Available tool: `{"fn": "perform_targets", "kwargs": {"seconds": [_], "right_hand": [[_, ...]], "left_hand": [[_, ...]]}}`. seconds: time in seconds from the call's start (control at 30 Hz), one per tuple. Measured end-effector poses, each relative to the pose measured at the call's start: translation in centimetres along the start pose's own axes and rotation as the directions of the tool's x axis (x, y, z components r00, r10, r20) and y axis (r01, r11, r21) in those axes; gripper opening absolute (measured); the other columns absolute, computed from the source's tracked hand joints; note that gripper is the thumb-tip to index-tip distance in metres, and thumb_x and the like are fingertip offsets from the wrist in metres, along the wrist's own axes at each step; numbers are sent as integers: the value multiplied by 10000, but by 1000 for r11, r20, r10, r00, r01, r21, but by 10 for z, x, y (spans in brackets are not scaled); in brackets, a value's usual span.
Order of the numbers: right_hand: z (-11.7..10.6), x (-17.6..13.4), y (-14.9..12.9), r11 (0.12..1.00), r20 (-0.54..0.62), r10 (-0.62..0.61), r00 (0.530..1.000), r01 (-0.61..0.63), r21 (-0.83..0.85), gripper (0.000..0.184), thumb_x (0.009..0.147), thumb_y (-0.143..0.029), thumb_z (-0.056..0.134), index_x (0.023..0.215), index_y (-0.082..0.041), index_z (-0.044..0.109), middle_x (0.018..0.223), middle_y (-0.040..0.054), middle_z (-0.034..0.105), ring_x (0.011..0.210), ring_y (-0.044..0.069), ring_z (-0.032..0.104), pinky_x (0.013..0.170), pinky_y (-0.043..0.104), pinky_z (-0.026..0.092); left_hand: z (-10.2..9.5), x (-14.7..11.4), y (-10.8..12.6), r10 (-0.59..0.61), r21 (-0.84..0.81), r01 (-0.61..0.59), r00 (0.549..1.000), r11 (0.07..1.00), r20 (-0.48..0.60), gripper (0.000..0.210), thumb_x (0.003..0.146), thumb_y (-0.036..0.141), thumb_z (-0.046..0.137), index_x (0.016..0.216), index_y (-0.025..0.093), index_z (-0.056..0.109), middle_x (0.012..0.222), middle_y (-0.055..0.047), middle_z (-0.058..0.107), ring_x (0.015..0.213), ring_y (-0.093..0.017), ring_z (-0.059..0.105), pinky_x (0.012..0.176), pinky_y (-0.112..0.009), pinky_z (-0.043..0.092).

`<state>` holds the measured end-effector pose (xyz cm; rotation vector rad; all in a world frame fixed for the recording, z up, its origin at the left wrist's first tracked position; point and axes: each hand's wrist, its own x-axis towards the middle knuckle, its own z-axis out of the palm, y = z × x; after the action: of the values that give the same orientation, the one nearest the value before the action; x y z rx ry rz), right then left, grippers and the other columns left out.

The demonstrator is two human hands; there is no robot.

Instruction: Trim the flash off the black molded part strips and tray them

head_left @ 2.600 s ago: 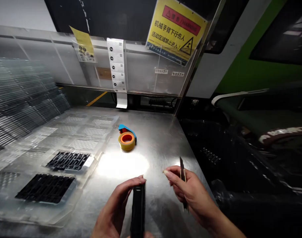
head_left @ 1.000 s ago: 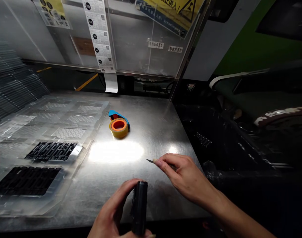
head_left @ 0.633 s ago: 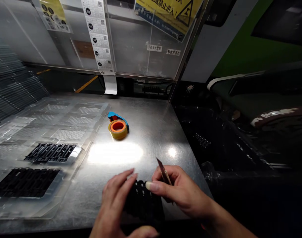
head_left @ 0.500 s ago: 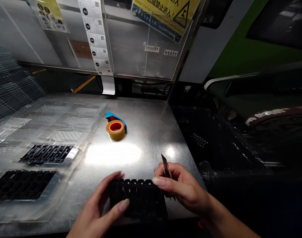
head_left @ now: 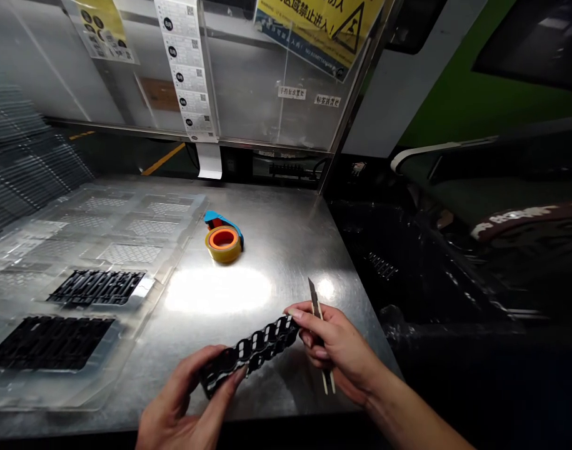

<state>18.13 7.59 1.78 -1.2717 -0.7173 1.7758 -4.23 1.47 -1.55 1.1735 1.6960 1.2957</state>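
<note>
A black plastic part [head_left: 262, 345] with a row of rounded openings is held edge-on and slanted above the metal table, its right end higher. My left hand [head_left: 187, 400] grips its left end between thumb and fingers. At the other end, my right hand [head_left: 335, 344] pinches the part with thumb and forefinger. That same hand also holds a slim knife [head_left: 315, 300], its pointed blade up and two pale prongs showing below the fingers. The knife's middle is partly hidden by the fingers.
A clear plastic tray [head_left: 126, 350] on the left holds black slotted parts [head_left: 51, 342] in two compartments. A tape dispenser [head_left: 224, 244] stands mid-table. Stacked trays [head_left: 27, 156] rise at far left. A black-lined bin [head_left: 421, 281] lies beyond the right table edge [head_left: 356, 269].
The black part has been turned from its broad face to edge-on, its right end raised. My right hand has shifted slightly, and the knife's prongs show more clearly.
</note>
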Motion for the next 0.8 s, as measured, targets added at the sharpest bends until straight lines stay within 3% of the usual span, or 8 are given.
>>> {"fn": "perform_targets", "kwargs": {"seconds": [0.13, 0.4, 0.5, 0.57, 0.67, 0.8], "right_hand": [[4, 5, 5, 996, -33, 14, 999, -11, 89, 430, 825, -479, 803, 1045, -129, 688, 614, -72, 489, 452, 25, 247, 441, 203, 104], [13, 7, 5, 998, -61, 26, 998, -22, 65, 454, 781, -459, 846, 1020, -127, 648, 625, -103, 403, 468, 28, 221, 429, 200, 95], [12, 11, 6, 1000, -18, -20, 1000, 20, -5, 462, 852, -540, 770, 1058, -158, 610, 713, -65, 483, 506, 46, 328, 444, 187, 152], [6, 18, 5, 982, -21, -119, 993, 115, -147, 467, 914, -620, 654, 1088, -196, 562, 831, -22, 568, 560, 74, 432, 462, 185, 234], [-12, 30, 0, 911, -24, -240, 971, 216, -351, 455, 931, -645, 604, 1085, -220, 556, 872, -13, 591, 586, 98, 477, 483, 205, 314], [-34, 37, -18, 792, 143, -172, 975, 223, -568, 426, 963, -592, 604, 952, -175, 691, 714, -5, 605, 593, 139, 541, 524, 251, 369]], "left_hand": [[2, 0, 1, -118, 5, 118, 992, 993, 34, 436, 757, 518, 855, 1100, 284, 718, 1026, 13, 802, 962, -199, 749, 860, -209, 594], [3, 3, 12, -242, -22, 243, 970, 970, 37, 532, 677, 563, 893, 1066, 242, 723, 974, -26, 831, 896, -252, 787, 789, -266, 653], [5, 6, 16, -263, -59, 269, 960, 961, 93, 534, 694, 572, 876, 1090, 240, 739, 1019, -34, 842, 954, -278, 790, 825, -302, 656], [8, 7, 16, -199, -21, 203, 972, 979, 122, 454, 757, 564, 834, 1082, 257, 759, 1054, -24, 834, 1001, -275, 772, 896, -320, 634], [13, 5, 14, 32, 89, -40, 996, 995, 86, 271, 870, 494, 755, 1060, 300, 759, 1078, 3, 789, 1013, -239, 730, 977, -321, 580], [17, 0, 12, 209, 197, -233, 968, 952, 136, 200, 949, 393, 695, 1137, 326, 703, 1135, 6, 732, 1020, -213, 705, 970, -301, 550]]}}
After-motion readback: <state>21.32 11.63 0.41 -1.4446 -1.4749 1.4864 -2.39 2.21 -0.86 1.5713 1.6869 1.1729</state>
